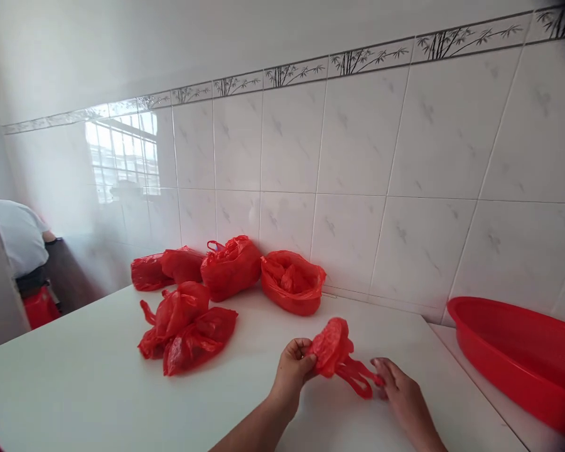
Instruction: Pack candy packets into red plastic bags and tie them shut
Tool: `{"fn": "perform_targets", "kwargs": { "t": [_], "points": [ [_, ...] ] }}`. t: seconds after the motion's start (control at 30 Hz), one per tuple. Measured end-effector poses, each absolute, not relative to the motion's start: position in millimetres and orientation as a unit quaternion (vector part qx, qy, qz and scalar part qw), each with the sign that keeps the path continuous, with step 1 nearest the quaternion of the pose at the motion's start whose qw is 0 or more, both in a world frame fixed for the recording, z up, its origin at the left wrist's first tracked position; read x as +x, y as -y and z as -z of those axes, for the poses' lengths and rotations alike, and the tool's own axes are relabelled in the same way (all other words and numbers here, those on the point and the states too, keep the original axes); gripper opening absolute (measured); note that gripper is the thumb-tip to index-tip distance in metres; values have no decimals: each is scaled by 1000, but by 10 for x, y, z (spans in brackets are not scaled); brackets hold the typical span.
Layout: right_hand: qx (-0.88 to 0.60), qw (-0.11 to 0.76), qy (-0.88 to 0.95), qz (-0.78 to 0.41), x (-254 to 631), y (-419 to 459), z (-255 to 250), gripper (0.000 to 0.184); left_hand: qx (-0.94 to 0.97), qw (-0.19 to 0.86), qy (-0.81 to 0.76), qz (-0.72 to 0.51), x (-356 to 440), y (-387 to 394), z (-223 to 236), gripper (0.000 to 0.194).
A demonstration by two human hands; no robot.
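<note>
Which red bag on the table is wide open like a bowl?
The rightmost bag by the tiled wall: its rim spreads wide around crumpled red plastic, while the other bags look bunched or flat.

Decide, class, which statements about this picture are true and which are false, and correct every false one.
1. The left hand holds a red plastic bag. True.
2. The right hand is far from that bag. False: its fingers are at the end of the bag's handles.
3. The tile border along the wall carries a bamboo pattern. True.
4. The other bags on the white table are blue. False: they are red.
5. A red basin stands at the right side of the picture. True.
6. Nobody else is in view. False: a person in a white top shows at the left edge.
</note>
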State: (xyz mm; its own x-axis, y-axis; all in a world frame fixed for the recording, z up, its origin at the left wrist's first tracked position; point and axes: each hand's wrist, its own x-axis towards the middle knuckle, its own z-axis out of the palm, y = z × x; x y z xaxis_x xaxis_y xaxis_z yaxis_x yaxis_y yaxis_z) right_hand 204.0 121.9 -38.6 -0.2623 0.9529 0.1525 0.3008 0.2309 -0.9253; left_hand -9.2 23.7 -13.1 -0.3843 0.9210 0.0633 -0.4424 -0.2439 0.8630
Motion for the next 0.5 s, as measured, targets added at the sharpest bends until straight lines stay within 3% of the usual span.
{"fn": "perform_targets", "kwargs": {
  "t": [0.13,0.27,0.5],
  "points": [
    [-316,381,649,-577,1700,-893,282,56,312,506,-399,-698,-80,-235,322,46],
    [-242,310,652,-649,1612,-778,188,48,331,534,-389,-674,-106,-222,330,25],
    [-316,284,607,-671,1805,-923,248,26,266,563,-354,-697,-213,-219,266,30]
  ]
}}
